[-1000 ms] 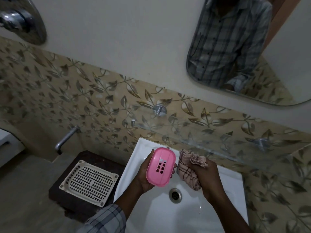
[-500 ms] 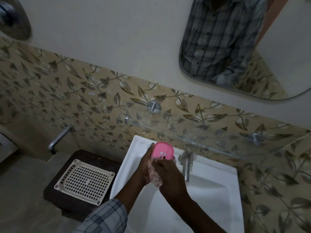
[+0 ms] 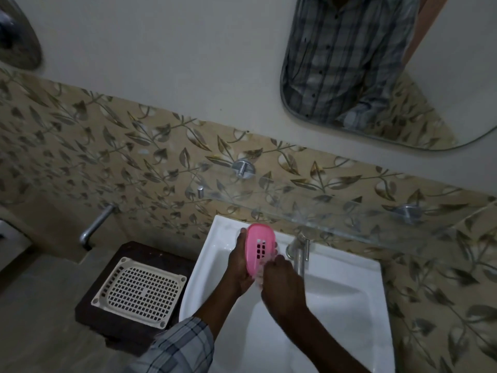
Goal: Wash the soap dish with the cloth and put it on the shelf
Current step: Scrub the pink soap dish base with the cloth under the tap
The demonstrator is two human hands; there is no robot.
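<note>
Over the white basin (image 3: 336,300), toward its back-left corner, the person works with both hands; above its back edge runs the glass shelf (image 3: 336,219), bare where it shows, and the tap (image 3: 299,254) stands just right of the hands. The left hand (image 3: 238,265) is wrapped around the pink soap dish (image 3: 258,247), palm cupping its long left side, slotted face turned up toward the camera and the dish tilted on end. The right hand (image 3: 281,281) is clenched on the cloth (image 3: 259,278), only a pale scrap showing, and presses it against the dish's lower right edge. Judgement: the dish looks like thin moulded plastic, light and stiff, likely slick when wet; best held by the long rims, as now, not by the slotted centre. The cloth is soft and bunches easily. Compared with a second earlier, the right hand held the cloth apart from the dish, and the dish sat lower over the drain; half a second ago contact was made, and now more of the slotted face shows.
</note>
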